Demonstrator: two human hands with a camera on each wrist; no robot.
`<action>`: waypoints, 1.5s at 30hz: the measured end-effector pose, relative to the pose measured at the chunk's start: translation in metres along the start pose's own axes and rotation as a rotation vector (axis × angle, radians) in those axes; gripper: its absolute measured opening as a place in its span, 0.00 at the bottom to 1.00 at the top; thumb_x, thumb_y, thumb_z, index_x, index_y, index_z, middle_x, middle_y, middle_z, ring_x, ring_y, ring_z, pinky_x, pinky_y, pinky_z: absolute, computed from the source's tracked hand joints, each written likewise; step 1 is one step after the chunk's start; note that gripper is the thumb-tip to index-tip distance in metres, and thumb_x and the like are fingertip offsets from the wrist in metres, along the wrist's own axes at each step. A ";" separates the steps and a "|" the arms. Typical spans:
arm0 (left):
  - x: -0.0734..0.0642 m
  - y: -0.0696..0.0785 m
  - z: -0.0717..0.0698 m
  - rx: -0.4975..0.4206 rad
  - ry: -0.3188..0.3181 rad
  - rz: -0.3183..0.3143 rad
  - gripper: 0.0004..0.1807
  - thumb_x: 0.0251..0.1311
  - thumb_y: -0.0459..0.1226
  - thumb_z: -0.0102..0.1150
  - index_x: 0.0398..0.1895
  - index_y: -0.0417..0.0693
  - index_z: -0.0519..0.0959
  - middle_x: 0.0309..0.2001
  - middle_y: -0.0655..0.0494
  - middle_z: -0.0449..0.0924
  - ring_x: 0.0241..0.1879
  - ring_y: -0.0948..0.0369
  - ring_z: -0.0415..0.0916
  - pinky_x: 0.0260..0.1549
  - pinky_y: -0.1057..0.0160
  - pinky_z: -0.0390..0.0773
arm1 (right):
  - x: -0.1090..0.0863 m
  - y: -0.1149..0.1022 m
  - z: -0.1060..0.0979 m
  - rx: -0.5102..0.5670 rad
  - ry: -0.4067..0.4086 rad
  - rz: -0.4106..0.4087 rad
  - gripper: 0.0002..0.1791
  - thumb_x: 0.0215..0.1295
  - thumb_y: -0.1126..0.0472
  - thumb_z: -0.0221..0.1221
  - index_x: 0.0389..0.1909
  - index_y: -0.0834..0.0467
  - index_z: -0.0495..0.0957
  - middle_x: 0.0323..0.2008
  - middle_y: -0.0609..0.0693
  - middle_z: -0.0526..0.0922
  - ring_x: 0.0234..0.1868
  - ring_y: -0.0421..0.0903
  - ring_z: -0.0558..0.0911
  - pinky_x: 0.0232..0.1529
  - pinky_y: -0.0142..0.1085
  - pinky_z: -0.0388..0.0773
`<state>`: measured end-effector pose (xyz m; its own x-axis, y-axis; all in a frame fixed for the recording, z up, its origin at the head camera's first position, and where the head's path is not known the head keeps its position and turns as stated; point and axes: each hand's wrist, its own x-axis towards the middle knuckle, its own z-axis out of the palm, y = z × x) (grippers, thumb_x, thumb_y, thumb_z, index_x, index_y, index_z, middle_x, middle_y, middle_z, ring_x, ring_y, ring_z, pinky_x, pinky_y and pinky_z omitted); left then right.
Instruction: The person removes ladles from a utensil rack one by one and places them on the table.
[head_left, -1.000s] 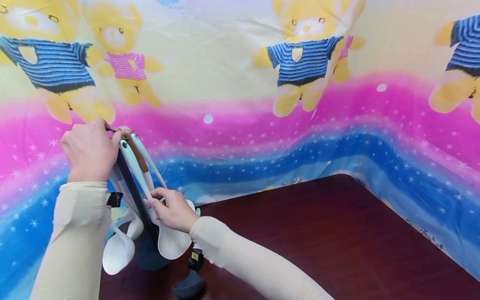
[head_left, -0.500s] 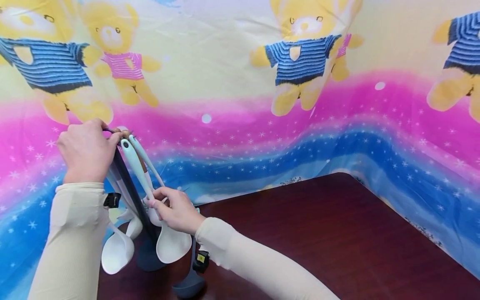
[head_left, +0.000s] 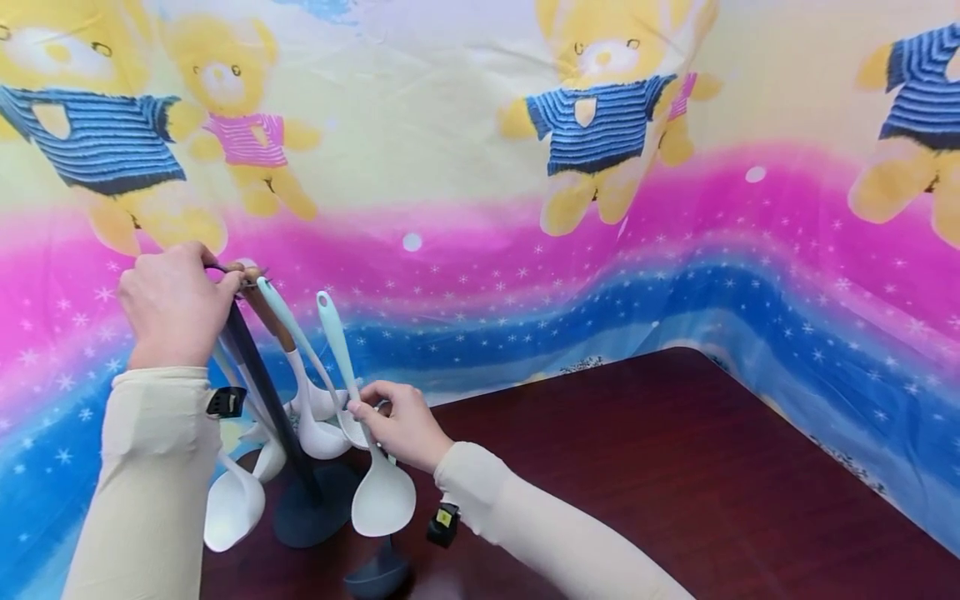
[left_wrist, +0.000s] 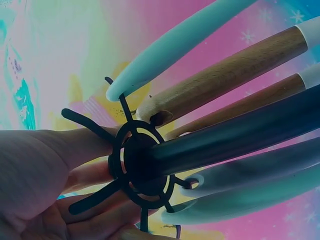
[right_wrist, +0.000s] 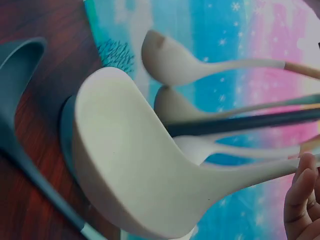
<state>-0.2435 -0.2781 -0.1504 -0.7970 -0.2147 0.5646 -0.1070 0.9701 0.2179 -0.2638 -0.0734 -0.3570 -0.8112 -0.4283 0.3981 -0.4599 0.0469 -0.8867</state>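
Note:
My right hand (head_left: 405,425) pinches the stem of a white ladle (head_left: 384,496) with a mint-green handle. The ladle hangs bowl-down, its handle's holed top apart from the dark utensil stand (head_left: 258,375). In the right wrist view the ladle's bowl (right_wrist: 125,150) fills the middle, with fingertips on the stem at the right edge. My left hand (head_left: 176,304) grips the top of the stand, its fingers behind the black hook ring (left_wrist: 121,140) in the left wrist view. Other white-ended utensils hang there, including a wooden-handled ladle (head_left: 322,440) and a mint-handled one (head_left: 288,317).
A dark grey ladle (head_left: 377,573) lies on the dark red table (head_left: 637,467) near the stand's round base (head_left: 311,512). A white spoon-shaped utensil (head_left: 234,508) hangs at the left. A bear-print cloth (head_left: 450,200) rises behind the table.
The mint-handled white ladle has come off the stand's hook and moved right with my right hand, uncovering other hanging ladles. My left hand stays at the stand's top.

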 end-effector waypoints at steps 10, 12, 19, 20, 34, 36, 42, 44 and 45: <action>-0.003 -0.003 -0.003 -0.018 0.002 0.036 0.24 0.67 0.45 0.59 0.46 0.26 0.79 0.27 0.32 0.80 0.25 0.37 0.73 0.30 0.43 0.72 | -0.006 0.042 -0.017 -0.082 0.079 0.079 0.11 0.72 0.56 0.60 0.49 0.57 0.81 0.29 0.50 0.84 0.28 0.37 0.80 0.31 0.32 0.80; -0.004 -0.002 -0.004 -0.038 0.000 0.039 0.25 0.67 0.46 0.59 0.46 0.26 0.79 0.28 0.31 0.80 0.27 0.37 0.73 0.30 0.42 0.74 | -0.007 0.050 -0.021 -0.092 0.094 0.111 0.12 0.72 0.57 0.60 0.50 0.58 0.79 0.27 0.51 0.84 0.27 0.38 0.81 0.32 0.32 0.80; -0.002 0.000 -0.004 -0.101 0.006 0.030 0.23 0.68 0.44 0.59 0.46 0.26 0.79 0.32 0.29 0.80 0.33 0.34 0.71 0.31 0.42 0.77 | -0.013 0.074 -0.032 -0.144 0.084 0.242 0.04 0.69 0.62 0.61 0.39 0.60 0.80 0.23 0.51 0.83 0.23 0.42 0.81 0.27 0.33 0.79; -0.002 0.000 -0.005 -0.106 0.008 0.034 0.23 0.68 0.44 0.59 0.45 0.26 0.79 0.31 0.29 0.80 0.32 0.35 0.71 0.30 0.43 0.77 | -0.014 0.077 -0.033 -0.143 0.078 0.269 0.04 0.69 0.63 0.61 0.38 0.60 0.80 0.23 0.51 0.83 0.22 0.42 0.80 0.25 0.33 0.78; -0.001 -0.004 -0.008 -0.147 -0.055 -0.007 0.23 0.68 0.42 0.56 0.50 0.25 0.77 0.40 0.25 0.78 0.38 0.33 0.70 0.31 0.40 0.80 | -0.032 0.115 -0.016 -0.130 0.018 0.560 0.08 0.67 0.63 0.63 0.33 0.65 0.83 0.19 0.51 0.81 0.14 0.40 0.73 0.16 0.32 0.70; -0.001 -0.003 -0.007 -0.148 -0.055 -0.006 0.24 0.68 0.42 0.56 0.50 0.25 0.76 0.38 0.26 0.79 0.37 0.33 0.72 0.30 0.41 0.81 | -0.034 0.118 -0.013 -0.111 0.023 0.576 0.08 0.67 0.63 0.63 0.32 0.65 0.83 0.18 0.51 0.81 0.14 0.39 0.74 0.16 0.31 0.71; -0.002 -0.005 -0.003 -0.168 -0.021 -0.002 0.22 0.66 0.41 0.54 0.49 0.28 0.77 0.37 0.29 0.80 0.38 0.35 0.72 0.33 0.41 0.80 | -0.039 0.123 -0.007 -0.050 -0.021 0.606 0.15 0.66 0.69 0.61 0.18 0.61 0.76 0.15 0.50 0.77 0.14 0.39 0.73 0.17 0.29 0.73; -0.002 -0.006 -0.002 -0.174 -0.005 -0.001 0.22 0.66 0.41 0.54 0.51 0.29 0.78 0.40 0.28 0.80 0.40 0.34 0.72 0.35 0.40 0.80 | -0.039 0.123 -0.006 -0.032 -0.040 0.608 0.21 0.66 0.70 0.60 0.13 0.57 0.70 0.15 0.51 0.76 0.14 0.40 0.73 0.17 0.29 0.74; -0.002 -0.007 -0.001 -0.177 0.002 -0.001 0.23 0.66 0.41 0.54 0.53 0.29 0.78 0.42 0.28 0.80 0.41 0.34 0.72 0.36 0.40 0.79 | -0.039 0.123 -0.006 -0.025 -0.048 0.610 0.22 0.66 0.71 0.60 0.12 0.56 0.67 0.15 0.51 0.76 0.14 0.40 0.73 0.17 0.29 0.74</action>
<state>-0.2404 -0.2845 -0.1518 -0.7956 -0.2158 0.5661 -0.0007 0.9348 0.3553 -0.2912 -0.0453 -0.4804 -0.9139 -0.3581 -0.1913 0.0736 0.3173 -0.9455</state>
